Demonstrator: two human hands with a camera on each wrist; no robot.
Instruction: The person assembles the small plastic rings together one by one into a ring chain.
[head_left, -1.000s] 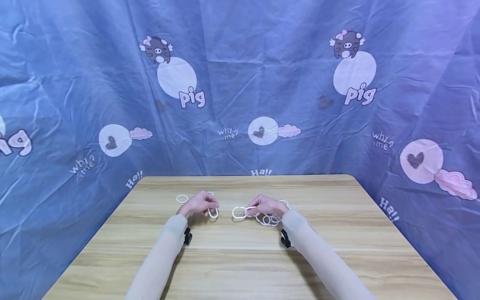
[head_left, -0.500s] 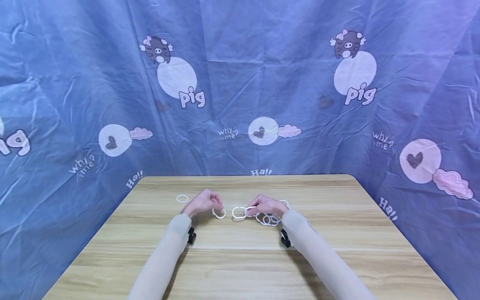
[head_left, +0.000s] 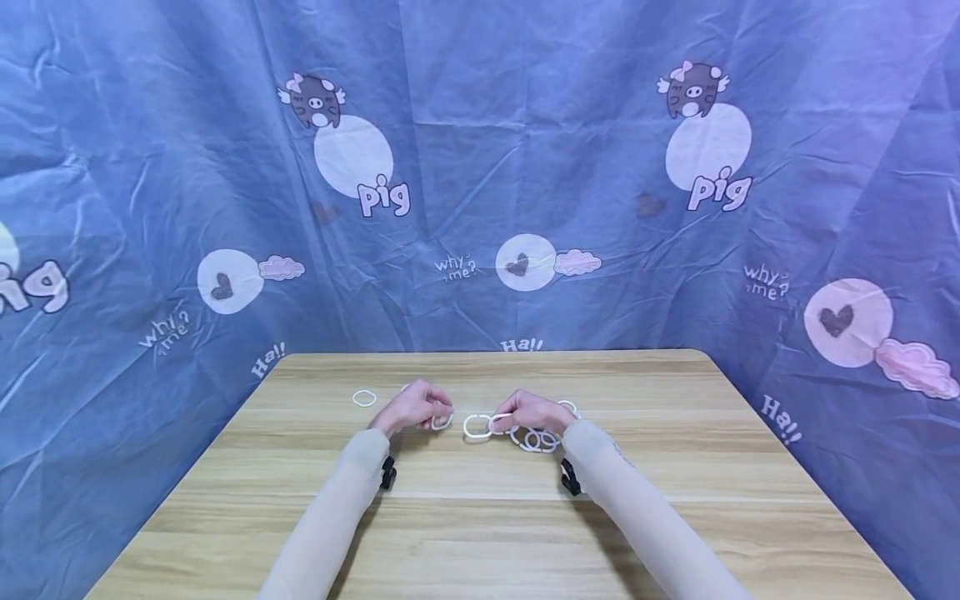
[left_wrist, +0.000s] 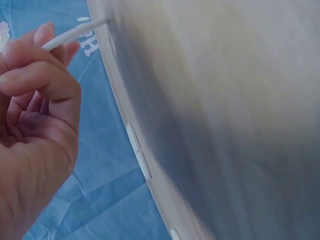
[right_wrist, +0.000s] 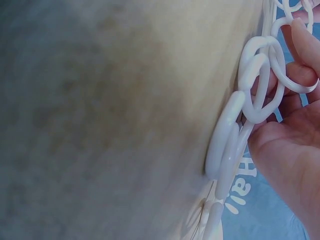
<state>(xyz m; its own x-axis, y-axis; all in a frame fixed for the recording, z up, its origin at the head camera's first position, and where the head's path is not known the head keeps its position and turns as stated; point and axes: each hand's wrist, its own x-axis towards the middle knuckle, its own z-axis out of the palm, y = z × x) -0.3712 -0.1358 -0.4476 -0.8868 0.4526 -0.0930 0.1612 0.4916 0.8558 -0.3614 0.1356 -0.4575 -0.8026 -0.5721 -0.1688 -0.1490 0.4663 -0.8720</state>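
Note:
My left hand [head_left: 422, 404] pinches a loose white plastic chain link [head_left: 442, 422] between thumb and fingers, just above the table. In the left wrist view that link [left_wrist: 75, 34] shows edge-on, sticking out past the fingertips. My right hand [head_left: 531, 411] pinches one link of a white plastic chain [head_left: 540, 440]. The chain's end link [head_left: 477, 426] extends to the left of the right fingers, facing the left hand across a small gap. The right wrist view has several joined links [right_wrist: 259, 80] beside the palm.
A separate white link [head_left: 364, 398] lies on the wooden table [head_left: 480, 533] left of the left hand. Another link is mostly hidden behind that hand. More of the chain lies under and behind the right wrist. A blue printed cloth [head_left: 480, 167] hangs along the table's far edge.
My left hand has moved right with its link, closer to the chain's end link, and the link has turned in its fingers. The right hand stays nearly still, keeping its hold.

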